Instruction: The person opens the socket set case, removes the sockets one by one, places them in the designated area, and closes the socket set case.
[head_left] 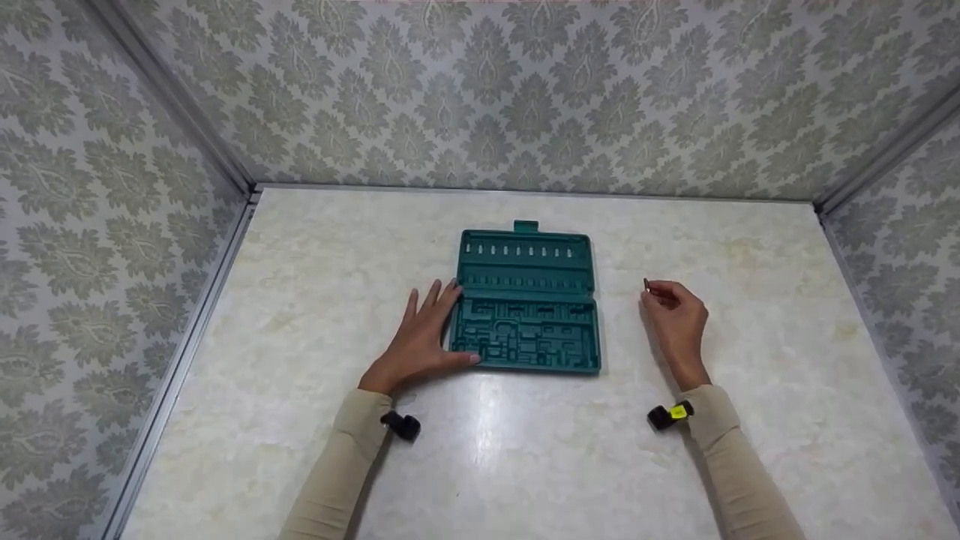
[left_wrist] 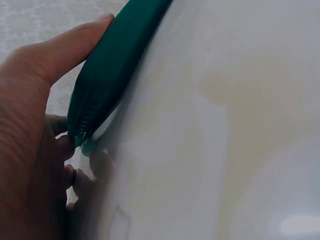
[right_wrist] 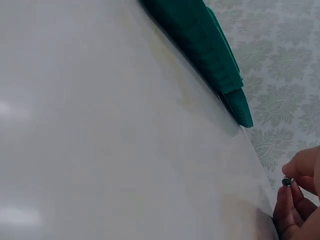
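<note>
I am resting the left hand (head_left: 420, 341) against the left side of a green case (head_left: 525, 264). Its fingers (head_left: 431, 300) are spreading out flat and wide, so I am not squeezing hard with it. The thumb (head_left: 461, 360) is lying on the near left corner, and the pointing finger is touching the side close to the fold. In the left wrist view the thumb is sitting on the top edge of the case.

With the right hand (head_left: 677, 319) I am pinching a small metal piece (head_left: 646, 285) between the thumb and the finger. The piece is poking up a little past the fingertips, to the right of the case and well apart from it. In the right wrist view its dark round end is showing. I am not able to tell if this hand is touching the table (head_left: 570, 450).

The case is lying wide open on the table, between the two hands. A row of small shiny bits (head_left: 518, 251) is sitting in the far half, and the clasp (head_left: 526, 225) is sticking out past its far edge. The near half is showing lots of little shaped hollows.

Tan sleeves (head_left: 330, 465) are covering both arms, and patterned walls (head_left: 525, 97) are standing around the table.
</note>
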